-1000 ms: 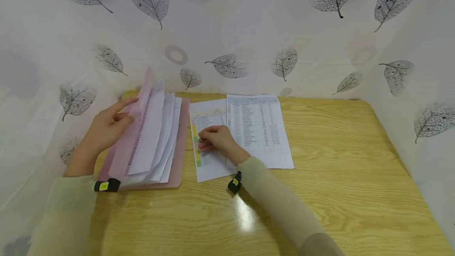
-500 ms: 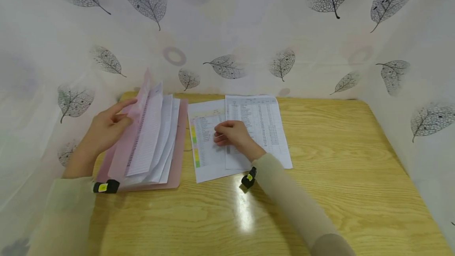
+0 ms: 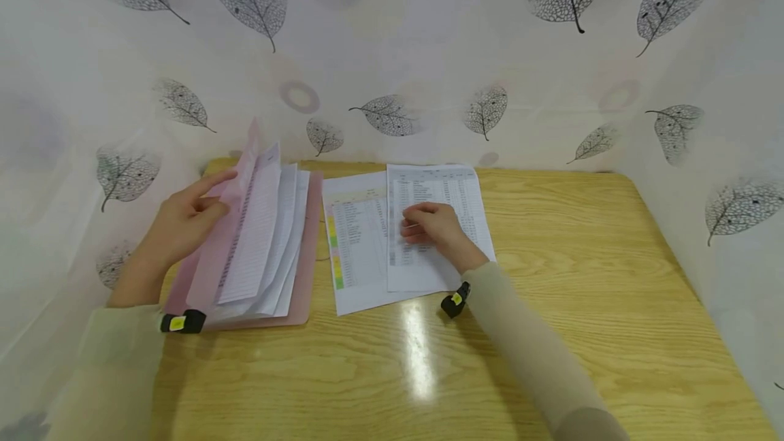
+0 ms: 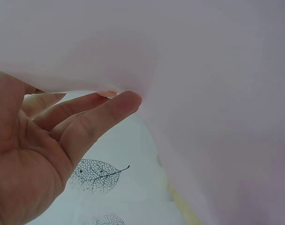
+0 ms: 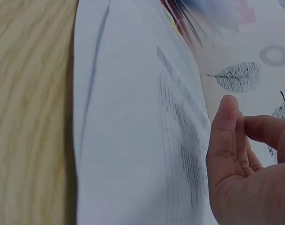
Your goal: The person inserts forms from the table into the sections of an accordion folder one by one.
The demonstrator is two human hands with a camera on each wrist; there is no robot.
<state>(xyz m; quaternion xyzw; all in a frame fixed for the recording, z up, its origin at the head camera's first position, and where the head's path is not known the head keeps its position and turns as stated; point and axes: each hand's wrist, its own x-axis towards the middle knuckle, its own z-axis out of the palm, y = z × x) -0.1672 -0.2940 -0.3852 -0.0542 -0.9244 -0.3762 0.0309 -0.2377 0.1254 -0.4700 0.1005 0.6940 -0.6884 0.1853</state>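
My left hand [image 3: 184, 220] pinches the edge of the raised pink cover [image 3: 208, 278] of a folder [image 3: 309, 271] on the table's left side. Close up in the left wrist view, the thumb lies against the translucent pink sheet. Several white pages, some lined, fan out inside the folder. Over a printed table sheet [image 3: 404, 278] hovers my right hand [image 3: 439, 229], fingers loosely bent, with nothing in its grasp. That sheet overlaps another printed sheet [image 3: 361, 298] with yellow and green marked cells. In the right wrist view the right thumb [image 5: 224, 126] stands beside the sheet's edge.
The papers and folder lie on a wood-grain table [image 3: 576, 250]. Behind and at the sides hangs a pale curtain [image 3: 392, 39] printed with dark leaves. Black wrist cameras sit on both cuffs.
My right hand has moved rightward from the colour-marked sheet onto the printed sheet at right, uncovering the colour-marked one. The left hand stays at the folder's cover.
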